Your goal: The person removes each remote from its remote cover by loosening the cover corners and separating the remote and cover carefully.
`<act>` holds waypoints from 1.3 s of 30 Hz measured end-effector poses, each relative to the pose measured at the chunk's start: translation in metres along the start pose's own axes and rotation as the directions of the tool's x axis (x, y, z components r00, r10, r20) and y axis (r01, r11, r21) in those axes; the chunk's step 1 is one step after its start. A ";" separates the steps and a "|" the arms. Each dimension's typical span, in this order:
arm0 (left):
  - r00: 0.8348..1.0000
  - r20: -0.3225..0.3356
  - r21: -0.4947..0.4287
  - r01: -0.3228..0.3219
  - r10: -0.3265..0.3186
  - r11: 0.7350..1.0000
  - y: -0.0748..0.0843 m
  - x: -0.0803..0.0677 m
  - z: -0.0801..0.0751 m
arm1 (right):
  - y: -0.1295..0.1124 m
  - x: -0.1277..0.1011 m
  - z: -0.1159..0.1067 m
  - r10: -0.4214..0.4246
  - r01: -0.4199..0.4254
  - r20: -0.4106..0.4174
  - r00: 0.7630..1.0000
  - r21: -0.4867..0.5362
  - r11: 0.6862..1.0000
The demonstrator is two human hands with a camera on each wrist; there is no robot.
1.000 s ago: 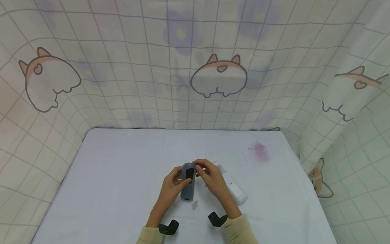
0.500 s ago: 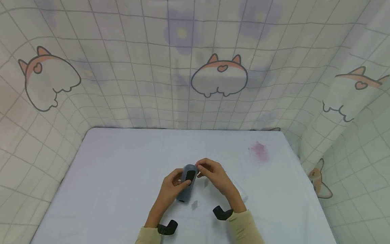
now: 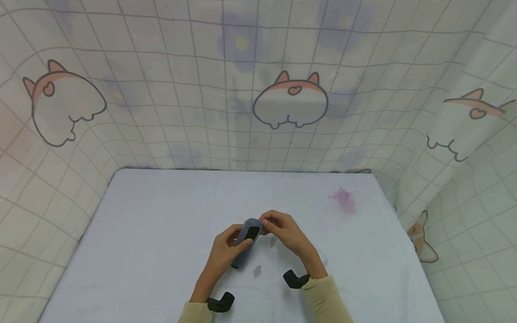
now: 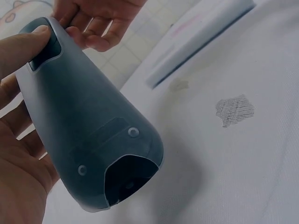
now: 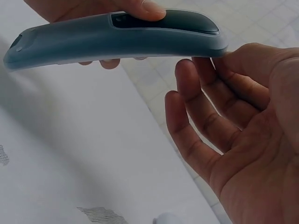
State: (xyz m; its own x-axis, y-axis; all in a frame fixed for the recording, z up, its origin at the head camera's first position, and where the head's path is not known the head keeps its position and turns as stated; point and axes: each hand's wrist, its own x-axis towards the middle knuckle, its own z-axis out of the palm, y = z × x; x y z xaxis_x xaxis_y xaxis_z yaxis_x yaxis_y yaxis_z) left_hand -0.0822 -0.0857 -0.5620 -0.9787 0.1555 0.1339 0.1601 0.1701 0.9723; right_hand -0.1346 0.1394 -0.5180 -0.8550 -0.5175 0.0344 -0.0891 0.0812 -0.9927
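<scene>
A long grey-blue device (image 3: 246, 242), slightly arched, has a dark inset window near its far end and seems to wear a translucent sleeve. My left hand (image 3: 226, 249) grips it from the left, thumb (image 4: 35, 44) on the dark window and fingers underneath. Its near end in the left wrist view has a dark cutout and two small round studs. My right hand (image 3: 286, 231) pinches the far end between thumb and index finger; its other fingers (image 5: 201, 116) are bent loosely below. The device is held above the white table, tilted.
A long white item (image 4: 201, 44) lies on the table to the right, mostly hidden by my right arm in the head view. Grey hatched marks (image 4: 235, 110) and a pink stain (image 3: 343, 200) show on the white cloth (image 3: 161, 215). A patterned curtain (image 3: 194, 112) surrounds the table.
The device has turned, its near end swinging left and its far end slightly right. My right hand and forearm have shifted a little right, covering more of the white item.
</scene>
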 end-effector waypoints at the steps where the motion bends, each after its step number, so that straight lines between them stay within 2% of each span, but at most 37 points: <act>1: 1.000 -0.004 0.003 0.000 0.000 1.000 0.000 0.000 0.000 | 0.001 0.000 0.001 -0.002 0.002 -0.005 1.000 0.002 1.000; 7: 0.999 -0.031 0.019 0.013 -0.013 1.000 0.001 0.001 0.003 | 0.005 -0.001 0.010 -0.009 0.012 -0.078 0.997 0.032 0.999; 15: 0.993 -0.093 0.006 0.067 -0.066 0.998 0.002 0.002 0.006 | 0.011 -0.003 0.021 -0.002 0.005 -0.141 0.990 0.027 1.000; 23: 0.994 -0.097 -0.002 0.042 -0.042 0.999 0.005 0.003 0.009 | 0.013 -0.005 0.028 0.006 -0.007 -0.141 0.990 -0.007 1.000; 32: 0.994 -0.086 -0.023 0.059 -0.060 0.998 0.005 0.003 0.006 | 0.009 -0.006 0.030 0.033 -0.040 -0.159 0.987 -0.037 0.999; 35: 0.991 -0.130 -0.019 0.041 -0.043 0.999 0.008 0.004 0.003 | 0.010 -0.006 0.031 0.030 -0.036 -0.160 0.987 -0.036 0.999; 39: 0.979 -0.203 0.040 -0.027 0.034 0.999 0.010 0.008 -0.001 | 0.010 -0.005 0.032 0.031 -0.036 -0.155 0.987 -0.026 0.999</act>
State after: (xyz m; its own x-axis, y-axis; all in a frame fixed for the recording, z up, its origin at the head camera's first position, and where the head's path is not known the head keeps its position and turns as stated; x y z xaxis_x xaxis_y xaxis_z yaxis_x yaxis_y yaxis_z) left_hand -0.0887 -0.0833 -0.5508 -0.9783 -0.0397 0.2032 0.1911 0.2047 0.9600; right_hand -0.1143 0.1154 -0.5323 -0.9262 -0.3766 0.0208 -0.0717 0.1217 -0.9900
